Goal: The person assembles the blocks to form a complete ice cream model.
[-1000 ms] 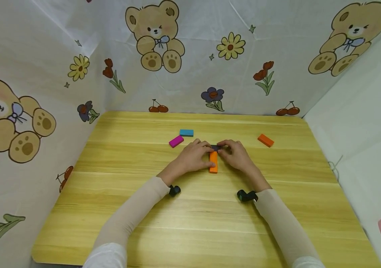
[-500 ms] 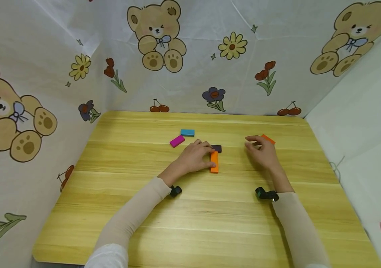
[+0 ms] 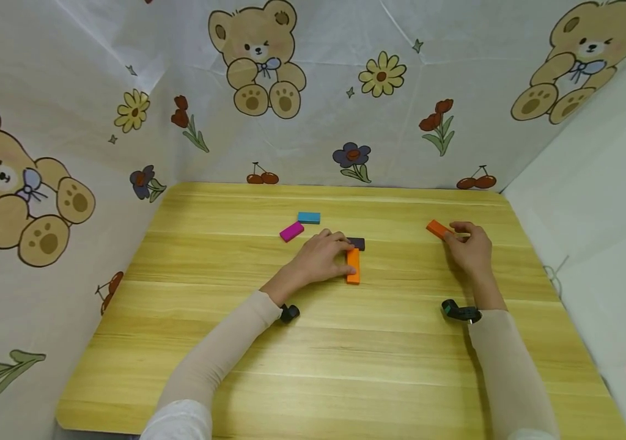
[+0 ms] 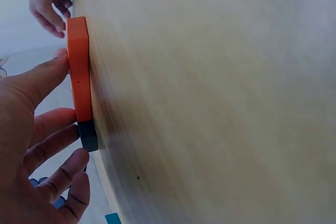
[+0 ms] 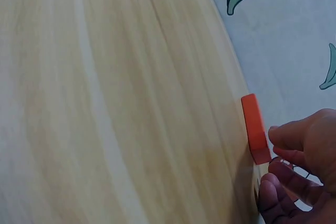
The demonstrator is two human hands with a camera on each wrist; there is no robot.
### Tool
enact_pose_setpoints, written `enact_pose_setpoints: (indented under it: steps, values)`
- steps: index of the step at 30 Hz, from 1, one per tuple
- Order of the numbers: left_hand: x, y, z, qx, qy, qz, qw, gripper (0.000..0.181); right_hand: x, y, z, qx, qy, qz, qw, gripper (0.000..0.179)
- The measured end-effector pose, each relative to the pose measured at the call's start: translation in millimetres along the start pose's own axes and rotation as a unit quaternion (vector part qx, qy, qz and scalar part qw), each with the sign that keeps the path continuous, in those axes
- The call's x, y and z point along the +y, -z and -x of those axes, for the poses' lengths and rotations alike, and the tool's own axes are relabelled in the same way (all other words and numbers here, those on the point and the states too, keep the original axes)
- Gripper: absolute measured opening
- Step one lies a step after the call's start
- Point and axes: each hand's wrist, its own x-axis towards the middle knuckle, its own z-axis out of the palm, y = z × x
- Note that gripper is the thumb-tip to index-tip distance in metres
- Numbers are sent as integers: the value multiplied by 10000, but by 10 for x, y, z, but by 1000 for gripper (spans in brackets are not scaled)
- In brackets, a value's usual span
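Note:
On the table, my left hand (image 3: 318,256) rests its thumb and a fingertip on an orange block (image 3: 353,269). The block's far end meets a dark block (image 3: 356,244), which lies crosswise and is partly covered by the fingers. In the left wrist view, the thumb lies on the orange block (image 4: 79,72) and a forefinger is near where it meets the dark block (image 4: 87,136). At the right, my right hand (image 3: 469,247) is at the near right end of a red-orange block (image 3: 438,229). In the right wrist view, its thumb and fingers are spread apart beside that block (image 5: 255,129).
A blue block (image 3: 309,217) and a magenta block (image 3: 291,231) lie close together, left of and beyond the left hand. Behind the wooden table (image 3: 313,360) hangs a white cloth (image 3: 313,146) printed with bears and flowers.
My right hand has left the dark block and moved right, past the red-orange block and round to its right end. My left hand has stayed at the orange block.

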Motion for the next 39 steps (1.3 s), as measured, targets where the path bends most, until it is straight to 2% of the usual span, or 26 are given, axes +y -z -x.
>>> enact_pose_setpoints:
  steps: [5, 27, 39]
  values:
    - [-5, 1, -3, -38, -13, 4, 10000, 64, 21, 7, -11, -82, -168, 104, 9998, 45]
    - [-1, 42, 2, -172, 26, -131, 9998, 64, -57, -13, -64, -101, -47, 213, 9997, 41]
    - [-12, 14, -8, -112, -2, -146, 9998, 64, -82, -46, -91, -196, 57, 141, 9997, 40]
